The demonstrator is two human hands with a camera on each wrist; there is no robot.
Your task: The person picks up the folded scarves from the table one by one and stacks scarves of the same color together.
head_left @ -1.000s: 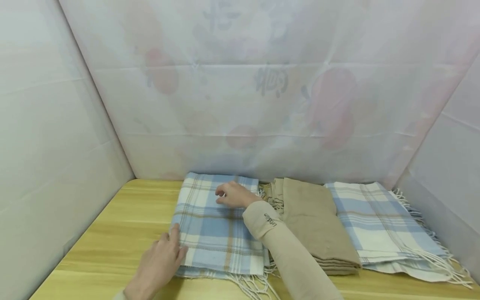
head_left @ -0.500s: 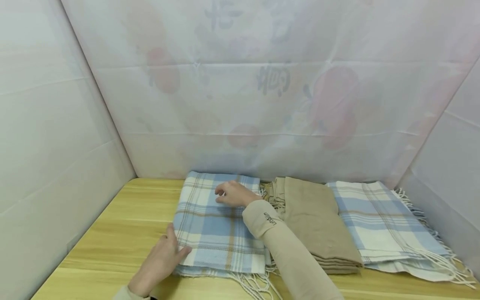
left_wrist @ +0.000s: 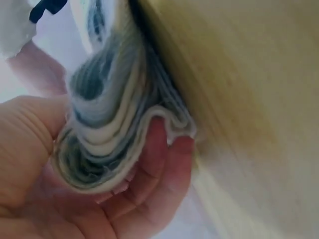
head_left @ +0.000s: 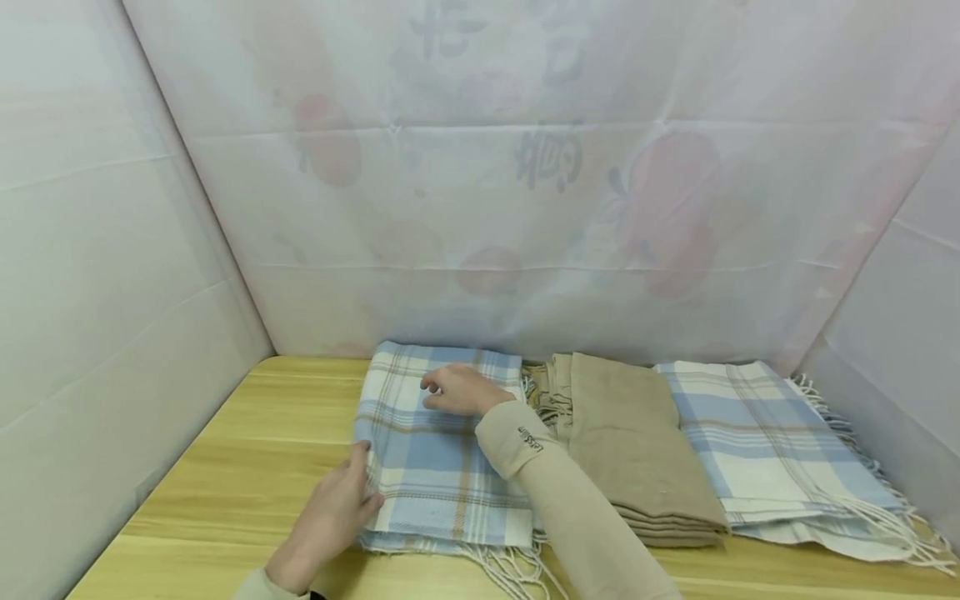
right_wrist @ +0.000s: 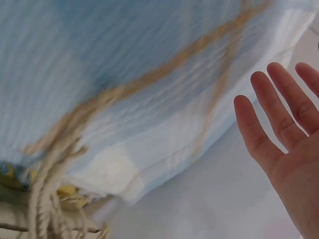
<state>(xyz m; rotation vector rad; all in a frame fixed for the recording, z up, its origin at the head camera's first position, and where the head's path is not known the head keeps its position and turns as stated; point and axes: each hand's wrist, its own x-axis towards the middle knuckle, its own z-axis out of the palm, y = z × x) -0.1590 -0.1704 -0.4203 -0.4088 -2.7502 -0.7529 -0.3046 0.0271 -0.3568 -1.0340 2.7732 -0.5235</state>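
Observation:
A folded blue-and-white plaid scarf [head_left: 427,492] with tan stripes and white fringe lies on the wooden table. My left hand [head_left: 326,517] grips its left edge; in the left wrist view the thumb and fingers of that hand [left_wrist: 30,149] curl round the rolled layers of the scarf [left_wrist: 109,109]. Over the upper middle of the scarf is my right hand [head_left: 461,390], fingers loosely bent and holding nothing. Seen from the right wrist, the fingers of the right hand [right_wrist: 294,134] are spread, apart from the cloth.
Right of the plaid scarf lies a folded tan cloth [head_left: 630,442]. A second blue-and-white plaid fringed scarf [head_left: 772,450] lies farther right. Pale fabric walls [head_left: 480,183] stand behind and at both sides of the wooden table [head_left: 217,467].
My left hand has moved slightly to the right and now grips the scarf's left edge, which lifts a little. The right hand has shifted slightly left above the scarf.

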